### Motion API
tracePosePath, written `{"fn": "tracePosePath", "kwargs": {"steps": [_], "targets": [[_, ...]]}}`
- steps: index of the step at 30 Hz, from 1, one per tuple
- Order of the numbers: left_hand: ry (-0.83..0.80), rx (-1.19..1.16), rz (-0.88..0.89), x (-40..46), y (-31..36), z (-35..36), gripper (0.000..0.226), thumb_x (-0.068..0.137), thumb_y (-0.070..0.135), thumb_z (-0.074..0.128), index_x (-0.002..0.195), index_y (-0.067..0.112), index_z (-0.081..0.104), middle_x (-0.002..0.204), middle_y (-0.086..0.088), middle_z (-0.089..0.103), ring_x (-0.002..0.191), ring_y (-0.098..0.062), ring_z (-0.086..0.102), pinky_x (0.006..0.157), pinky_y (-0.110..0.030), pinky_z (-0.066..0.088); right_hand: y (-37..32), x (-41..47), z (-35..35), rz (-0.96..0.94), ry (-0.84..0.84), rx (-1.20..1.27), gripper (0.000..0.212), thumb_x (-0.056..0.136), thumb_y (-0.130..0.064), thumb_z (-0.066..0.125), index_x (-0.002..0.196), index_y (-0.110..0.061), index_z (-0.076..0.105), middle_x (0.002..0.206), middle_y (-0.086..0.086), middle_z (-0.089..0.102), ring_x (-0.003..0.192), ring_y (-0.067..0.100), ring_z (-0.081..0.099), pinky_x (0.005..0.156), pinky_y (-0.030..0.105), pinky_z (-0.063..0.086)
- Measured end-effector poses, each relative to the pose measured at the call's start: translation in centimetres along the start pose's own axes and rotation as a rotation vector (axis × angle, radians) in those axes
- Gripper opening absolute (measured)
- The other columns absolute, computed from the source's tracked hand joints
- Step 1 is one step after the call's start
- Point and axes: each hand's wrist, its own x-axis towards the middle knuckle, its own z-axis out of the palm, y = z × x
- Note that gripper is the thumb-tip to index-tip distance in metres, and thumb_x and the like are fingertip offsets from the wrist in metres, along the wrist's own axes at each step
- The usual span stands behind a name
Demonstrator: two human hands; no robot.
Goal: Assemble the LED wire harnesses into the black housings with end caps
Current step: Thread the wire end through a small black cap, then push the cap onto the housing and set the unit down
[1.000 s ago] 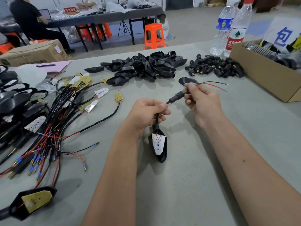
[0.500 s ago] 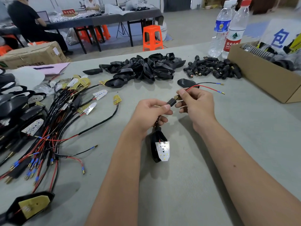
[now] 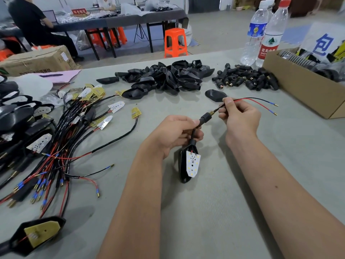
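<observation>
The grey felt-covered work table (image 3: 214,212) carries, at the far side, a heap of empty black plastic housings (image 3: 168,77) and, to its right, a smaller pile of black cylindrical end caps (image 3: 246,79). A bundle of unassembled black-and-red LED wire harnesses (image 3: 56,143) lies to the left.

The unit in work hangs above the table centre: a black teardrop-shaped housing (image 3: 182,165) with a white LED board (image 3: 193,163) seated in its open face.

The left hand (image 3: 173,135) is closed, fingers curled round the sheathed lead just above the housing neck, thumb against the black cylindrical end cap (image 3: 205,117) threaded on that lead. The right hand (image 3: 239,116) pinches the lead beyond the cap between thumb and forefinger; the thin red and black wires (image 3: 261,101) trail free to the right, ending in brass bullet terminals.

Step in hand, as judged: sliding the cap down the lead to the housing neck. Recommended practice: keep the lead taut and straight with the right hand, push the cap squarely along it with the left thumb, and avoid pulling on the solder joints at the board. Whether the cap's brass insert binds on the sheath cannot be determined.
</observation>
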Motion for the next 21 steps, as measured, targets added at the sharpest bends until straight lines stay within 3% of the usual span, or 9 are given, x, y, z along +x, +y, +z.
{"fn": "tracePosePath", "kwargs": {"steps": [2, 6, 11, 15, 17, 21], "targets": [[-0.022, -0.002, -0.01, -0.1, 0.1, 0.0, 0.015, 0.1, 0.019, 0.063, 0.096, 0.006, 0.069, 0.088, -0.014, 0.076, 0.097, -0.034, 0.072, 0.098, -0.044, 0.058, -0.1, 0.0, 0.0, 0.004, 0.014, 0.02, 0.017, 0.098, -0.007, 0.067, 0.081, -0.003, 0.069, 0.051, -0.006, 0.064, 0.046, 0.006, 0.057, 0.055, 0.016, 0.05], [-0.107, -0.098, -0.014, -0.4, 0.7, 0.2, 0.016, 0.101, 0.018, 0.059, 0.096, 0.004, 0.065, 0.1, -0.02, 0.076, 0.094, -0.038, 0.074, 0.079, -0.039, 0.061, -0.6, 0.2, -0.1, 0.015, 0.02, 0.146, 0.018, 0.099, -0.005, 0.066, 0.082, -0.003, 0.07, 0.062, 0.002, 0.065, 0.052, 0.007, 0.057, 0.058, 0.017, 0.051], [-0.223, -0.139, -0.059, -1.2, 1.2, 0.2, 0.017, 0.104, 0.017, 0.052, 0.092, 0.005, 0.057, 0.093, -0.022, 0.074, 0.081, -0.039, 0.075, 0.077, -0.04, 0.062, -1.4, 0.5, -0.6, 0.048, 0.038, 0.274, 0.018, 0.1, -0.003, 0.063, 0.084, -0.001, 0.07, 0.074, 0.009, 0.062, 0.056, 0.009, 0.056, 0.059, 0.017, 0.049], [-0.179, -0.084, -0.062, -1.4, 1.0, -0.1, 0.018, 0.104, 0.014, 0.05, 0.088, 0.009, 0.055, 0.083, -0.016, 0.072, 0.071, -0.033, 0.07, 0.064, -0.035, 0.058, -1.6, 0.8, -0.7, 0.136, 0.061, 0.408, 0.013, 0.101, -0.004, 0.062, 0.09, -0.001, 0.068, 0.075, 0.009, 0.064, 0.055, 0.008, 0.057, 0.057, 0.016, 0.05], [-0.13, -0.085, -0.035, -1.2, 0.9, -0.2, 0.019, 0.105, 0.013, 0.05, 0.087, 0.009, 0.052, 0.081, -0.014, 0.068, 0.067, -0.031, 0.066, 0.06, -0.033, 0.054, -1.4, 0.7, -0.3, 0.213, 0.0, 0.408, 0.014, 0.101, -0.011, 0.065, 0.09, -0.002, 0.067, 0.072, 0.007, 0.063, 0.054, 0.008, 0.059, 0.053, 0.015, 0.05], [-0.076, -0.132, 0.0, -1.1, 0.8, -0.2, 0.019, 0.106, 0.013, 0.051, 0.088, 0.008, 0.055, 0.08, -0.013, 0.068, 0.066, -0.028, 0.065, 0.06, -0.032, 0.054, -0.2, -0.6, 0.4, 0.223, -0.351, 0.073, 0.021, 0.098, -0.024, 0.069, 0.089, -0.004, 0.071, 0.067, 0.001, 0.061, 0.055, 0.009, 0.054, 0.048, 0.018, 0.044]]}}
